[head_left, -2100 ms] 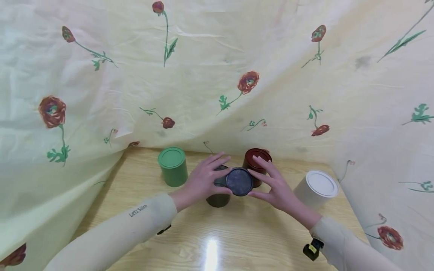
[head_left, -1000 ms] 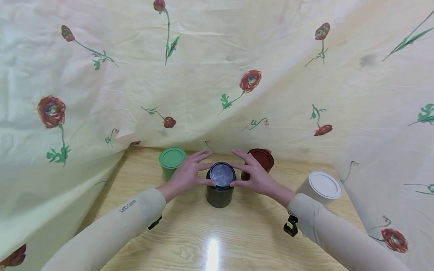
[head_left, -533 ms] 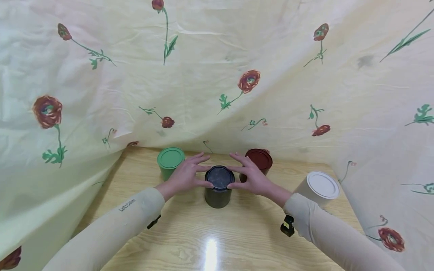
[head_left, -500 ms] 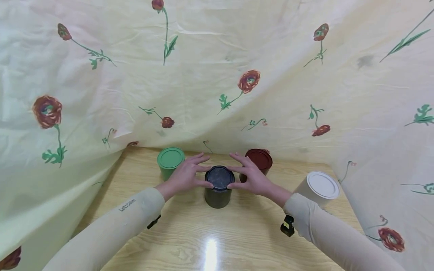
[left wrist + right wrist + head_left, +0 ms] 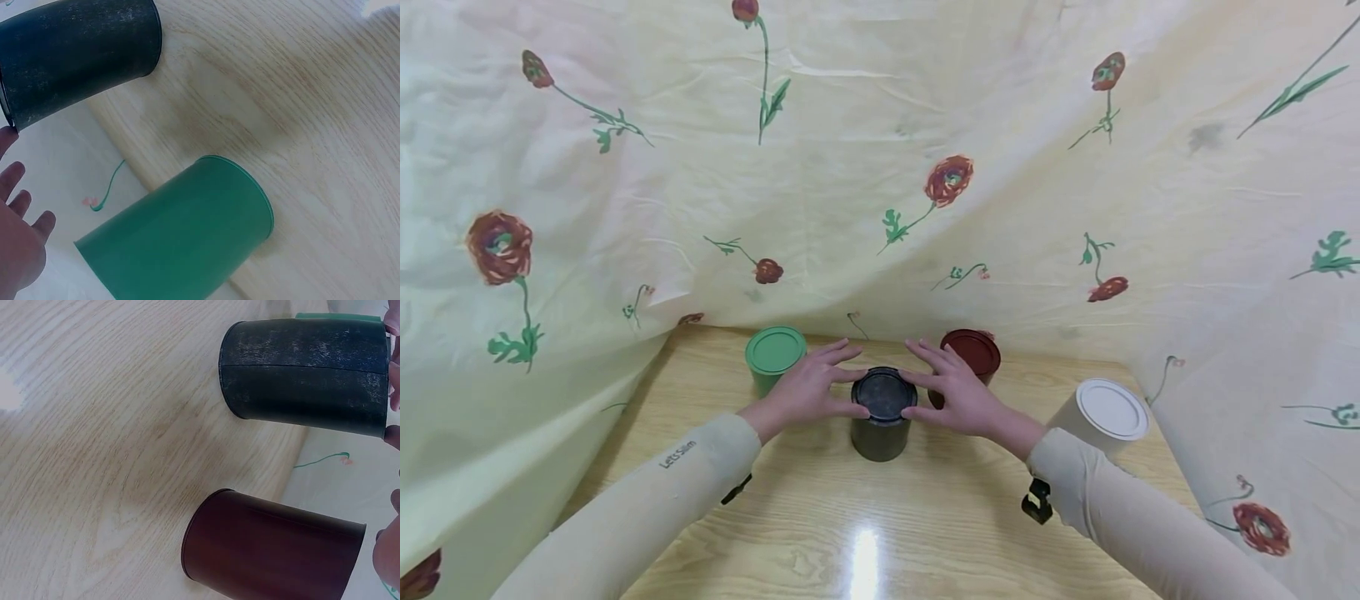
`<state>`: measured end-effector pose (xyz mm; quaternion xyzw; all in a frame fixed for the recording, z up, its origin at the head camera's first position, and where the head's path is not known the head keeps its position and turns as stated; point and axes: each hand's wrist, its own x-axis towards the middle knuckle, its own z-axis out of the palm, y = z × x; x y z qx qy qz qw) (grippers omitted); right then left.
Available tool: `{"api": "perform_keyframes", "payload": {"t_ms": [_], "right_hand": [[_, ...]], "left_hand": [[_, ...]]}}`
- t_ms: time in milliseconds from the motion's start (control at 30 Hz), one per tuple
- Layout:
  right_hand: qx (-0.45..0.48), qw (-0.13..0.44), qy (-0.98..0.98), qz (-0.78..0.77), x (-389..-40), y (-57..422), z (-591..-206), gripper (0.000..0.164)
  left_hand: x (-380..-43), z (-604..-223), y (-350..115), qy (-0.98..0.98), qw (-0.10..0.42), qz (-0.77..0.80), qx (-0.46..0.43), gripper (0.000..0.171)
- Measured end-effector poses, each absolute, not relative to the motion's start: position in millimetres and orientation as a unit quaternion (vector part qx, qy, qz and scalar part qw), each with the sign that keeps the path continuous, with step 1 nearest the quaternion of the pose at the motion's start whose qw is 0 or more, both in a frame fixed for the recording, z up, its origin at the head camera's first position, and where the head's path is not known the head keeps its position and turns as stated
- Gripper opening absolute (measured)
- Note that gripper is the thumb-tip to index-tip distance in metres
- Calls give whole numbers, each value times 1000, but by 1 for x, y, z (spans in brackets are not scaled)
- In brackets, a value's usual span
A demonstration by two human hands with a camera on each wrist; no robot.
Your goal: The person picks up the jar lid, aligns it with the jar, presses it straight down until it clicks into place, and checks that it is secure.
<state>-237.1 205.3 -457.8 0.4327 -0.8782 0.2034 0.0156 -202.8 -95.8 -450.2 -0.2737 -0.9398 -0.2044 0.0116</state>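
Note:
A black can (image 5: 880, 439) with a scuffed side stands upright on the table, its round black lid (image 5: 885, 395) sitting on top. My left hand (image 5: 808, 387) holds the lid's left rim between thumb and index finger, the other fingers spread above. On the opposite side my right hand (image 5: 958, 392) grips the right rim the same way. The left wrist view has the scuffed black can (image 5: 81, 56) with a fingertip at its lid edge. In the right wrist view, fingertips meet the top edge of the black can (image 5: 306, 378).
A lidded green can (image 5: 777, 350) stands behind my left hand, a dark red can (image 5: 973, 352) behind my right. Farther right is a white can (image 5: 1108, 410). The wooden table (image 5: 790, 533) is bordered by a flowered cloth (image 5: 850, 167) at the back and sides.
The black lid was held to the right of the can, tilted; both hands brought it left and down onto the can. Over the last half second the hands have barely moved.

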Motion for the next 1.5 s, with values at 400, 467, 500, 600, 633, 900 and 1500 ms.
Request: {"api": "perform_keyframes", "payload": {"t_ms": [400,467,500,600,633,900,1500], "right_hand": [[431,19,-876,214,-235,207,-458,62],[430,16,-876,217,-234,207,-459,63],[430,16,-876,218,-234,207,-459,62],[431,14,-875,222,-234,207,-460,62],[430,13,-875,223,-233,207,-460,61],[423,6,-879,222,-235,207,-459,61],[398,-3,-893,210,-231,210,-455,59]], "left_hand": [[-202,-452,-94,-939,18,-194,-284,68],[-201,-451,-93,-938,18,-194,-288,68],[-201,-451,-92,-937,16,-194,-289,68],[-201,-450,-91,-936,12,-197,-291,67],[-201,-451,-91,-936,9,-200,-290,67],[-203,-453,-87,-935,-5,-212,-283,65],[-210,-449,-72,-945,-44,-205,-252,67]]}}
